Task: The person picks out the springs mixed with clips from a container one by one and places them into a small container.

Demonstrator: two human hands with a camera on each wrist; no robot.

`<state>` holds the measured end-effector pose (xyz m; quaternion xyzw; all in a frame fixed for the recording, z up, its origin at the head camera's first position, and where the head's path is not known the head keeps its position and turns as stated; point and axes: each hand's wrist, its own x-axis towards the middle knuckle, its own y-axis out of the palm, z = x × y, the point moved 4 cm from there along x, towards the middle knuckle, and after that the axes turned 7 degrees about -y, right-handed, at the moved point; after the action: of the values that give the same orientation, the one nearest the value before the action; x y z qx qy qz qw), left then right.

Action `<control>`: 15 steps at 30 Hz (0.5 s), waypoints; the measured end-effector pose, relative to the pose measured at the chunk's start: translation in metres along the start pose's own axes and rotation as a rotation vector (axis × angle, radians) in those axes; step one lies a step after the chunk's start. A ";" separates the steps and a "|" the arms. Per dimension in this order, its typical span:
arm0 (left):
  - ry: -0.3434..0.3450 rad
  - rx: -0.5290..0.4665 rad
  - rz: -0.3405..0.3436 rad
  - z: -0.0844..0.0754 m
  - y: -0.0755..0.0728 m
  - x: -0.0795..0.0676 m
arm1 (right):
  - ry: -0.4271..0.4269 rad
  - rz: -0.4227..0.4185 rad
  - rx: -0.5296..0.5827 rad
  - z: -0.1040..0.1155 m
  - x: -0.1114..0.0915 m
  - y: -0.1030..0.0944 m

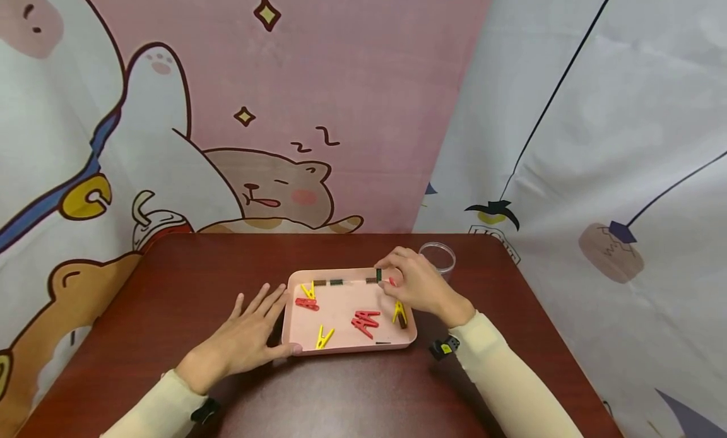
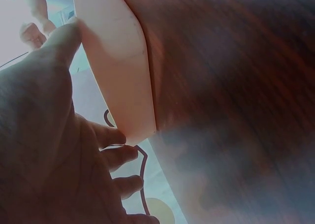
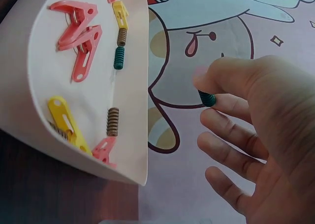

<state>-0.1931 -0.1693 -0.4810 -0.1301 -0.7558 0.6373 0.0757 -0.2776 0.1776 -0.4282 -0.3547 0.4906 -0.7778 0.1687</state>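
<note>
A pale pink tray (image 1: 341, 315) holds small clothespins and coil springs. Between the thumb and index finger of my right hand (image 1: 421, 280), a dark green spring (image 3: 207, 98) is pinched above the tray's back right part. My left hand (image 1: 241, 337) lies against the tray's left side, its fingers spread and its thumb at the front rim. Below the right hand, a brown spring (image 3: 112, 121) lies by the back wall, near a red clothespin (image 3: 104, 150). Farther left along that wall are another brown spring (image 1: 320, 283) and a green spring (image 1: 336, 282).
Two red clothespins (image 1: 365, 322) lie mid-tray, another red one (image 1: 307, 304) at the left. Yellow clothespins sit at the front (image 1: 324, 337), back left (image 1: 308, 290) and right (image 1: 399, 311). A clear round cup (image 1: 440, 259) stands behind the right hand on the brown table (image 1: 227, 261).
</note>
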 end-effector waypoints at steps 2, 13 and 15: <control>-0.001 -0.004 0.000 0.000 0.000 0.000 | 0.000 -0.012 0.008 -0.001 -0.002 -0.002; 0.009 -0.006 -0.006 0.001 0.001 -0.001 | 0.029 -0.034 0.016 -0.008 -0.008 -0.011; 0.012 -0.006 -0.011 0.001 0.001 -0.001 | 0.026 -0.044 0.012 -0.010 -0.009 -0.013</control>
<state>-0.1922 -0.1706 -0.4817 -0.1298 -0.7579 0.6339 0.0832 -0.2771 0.1956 -0.4227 -0.3541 0.4800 -0.7889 0.1474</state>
